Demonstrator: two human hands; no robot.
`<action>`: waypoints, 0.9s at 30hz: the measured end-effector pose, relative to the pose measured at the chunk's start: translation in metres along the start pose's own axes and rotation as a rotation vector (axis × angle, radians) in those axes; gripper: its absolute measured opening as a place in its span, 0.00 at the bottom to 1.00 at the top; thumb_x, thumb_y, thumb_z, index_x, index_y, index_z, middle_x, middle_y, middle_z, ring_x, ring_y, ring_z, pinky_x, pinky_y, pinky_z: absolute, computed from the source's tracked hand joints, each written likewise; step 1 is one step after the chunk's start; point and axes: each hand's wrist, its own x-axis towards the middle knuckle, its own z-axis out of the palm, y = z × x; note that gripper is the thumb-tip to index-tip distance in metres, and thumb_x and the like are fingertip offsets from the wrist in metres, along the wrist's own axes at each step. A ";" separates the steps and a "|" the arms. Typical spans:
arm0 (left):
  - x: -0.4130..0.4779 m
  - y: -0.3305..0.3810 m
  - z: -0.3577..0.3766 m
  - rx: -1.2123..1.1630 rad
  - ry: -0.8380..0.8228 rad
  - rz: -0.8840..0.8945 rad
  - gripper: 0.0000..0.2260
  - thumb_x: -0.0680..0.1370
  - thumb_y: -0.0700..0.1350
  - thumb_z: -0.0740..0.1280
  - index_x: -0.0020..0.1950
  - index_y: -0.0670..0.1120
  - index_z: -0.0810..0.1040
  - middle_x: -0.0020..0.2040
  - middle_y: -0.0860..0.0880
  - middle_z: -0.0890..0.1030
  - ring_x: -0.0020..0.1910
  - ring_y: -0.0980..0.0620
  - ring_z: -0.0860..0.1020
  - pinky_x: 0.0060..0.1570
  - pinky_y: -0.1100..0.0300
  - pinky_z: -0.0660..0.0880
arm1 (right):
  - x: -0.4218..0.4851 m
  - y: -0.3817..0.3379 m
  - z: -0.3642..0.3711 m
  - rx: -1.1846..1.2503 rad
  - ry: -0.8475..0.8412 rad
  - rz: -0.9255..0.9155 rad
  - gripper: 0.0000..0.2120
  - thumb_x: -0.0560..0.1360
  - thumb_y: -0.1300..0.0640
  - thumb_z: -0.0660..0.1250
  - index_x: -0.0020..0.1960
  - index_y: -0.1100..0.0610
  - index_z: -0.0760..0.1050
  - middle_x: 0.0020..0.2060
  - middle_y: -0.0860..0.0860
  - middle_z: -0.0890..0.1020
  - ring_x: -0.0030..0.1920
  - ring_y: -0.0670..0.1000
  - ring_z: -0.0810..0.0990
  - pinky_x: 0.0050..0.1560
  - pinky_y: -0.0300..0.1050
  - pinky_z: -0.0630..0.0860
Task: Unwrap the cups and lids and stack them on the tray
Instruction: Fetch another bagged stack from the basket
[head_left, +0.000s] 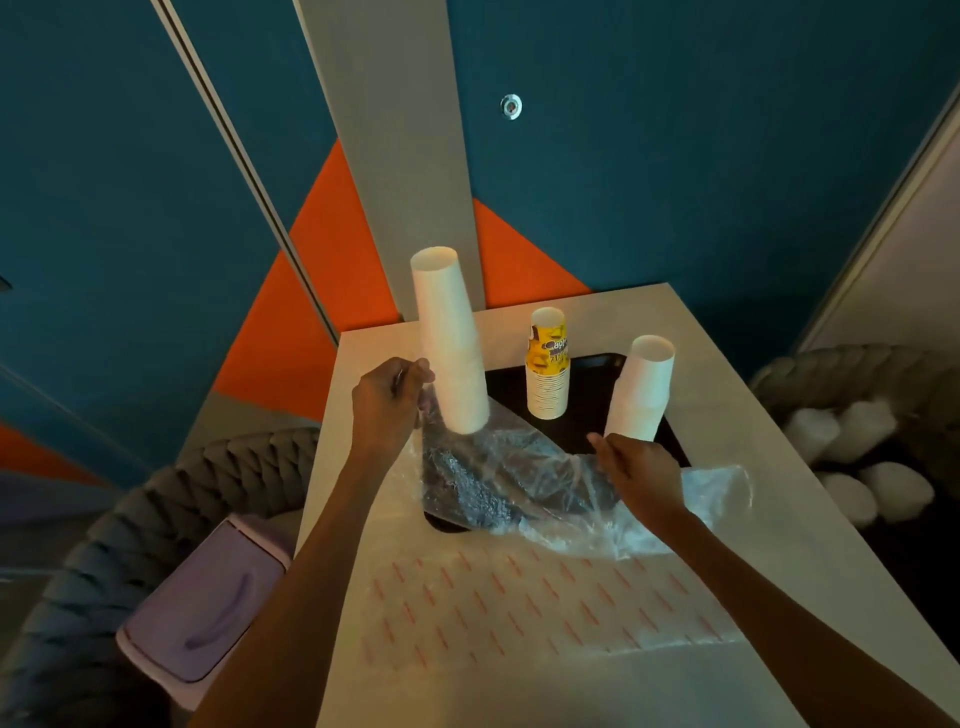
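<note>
Left hand (389, 400) pinches the plastic wrap (519, 467) beside the tall cup stack (452, 343). Right hand (641, 470) rests on the wrap; its grip cannot be told.

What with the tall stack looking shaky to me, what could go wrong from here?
1. The tall white cup stack leans, and its base seems to sit on the plastic wrap that the left hand pinches; a tug could topple it, perhaps onto the yellow printed stack.
2. The right hand works close beside the shorter white stack and might knock it off the tray.
</note>
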 end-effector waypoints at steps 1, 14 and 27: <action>-0.001 -0.005 0.001 0.012 0.004 -0.001 0.12 0.81 0.45 0.62 0.43 0.39 0.78 0.28 0.48 0.76 0.21 0.56 0.71 0.28 0.58 0.71 | -0.001 0.002 0.001 -0.031 0.012 -0.019 0.18 0.75 0.50 0.63 0.32 0.60 0.76 0.26 0.53 0.79 0.26 0.53 0.79 0.28 0.35 0.69; -0.036 -0.050 0.017 0.232 0.136 -0.102 0.10 0.80 0.44 0.62 0.51 0.38 0.78 0.39 0.42 0.80 0.34 0.48 0.77 0.37 0.60 0.71 | -0.008 0.044 0.003 -0.197 -0.112 0.130 0.27 0.78 0.39 0.57 0.39 0.62 0.79 0.38 0.59 0.83 0.39 0.59 0.82 0.34 0.39 0.67; -0.096 -0.103 0.022 0.320 0.176 -0.435 0.13 0.81 0.47 0.61 0.53 0.38 0.78 0.46 0.41 0.81 0.43 0.46 0.79 0.41 0.58 0.72 | -0.013 0.029 0.033 -0.300 -0.359 -0.011 0.19 0.78 0.44 0.61 0.36 0.57 0.73 0.27 0.50 0.72 0.29 0.49 0.73 0.29 0.38 0.63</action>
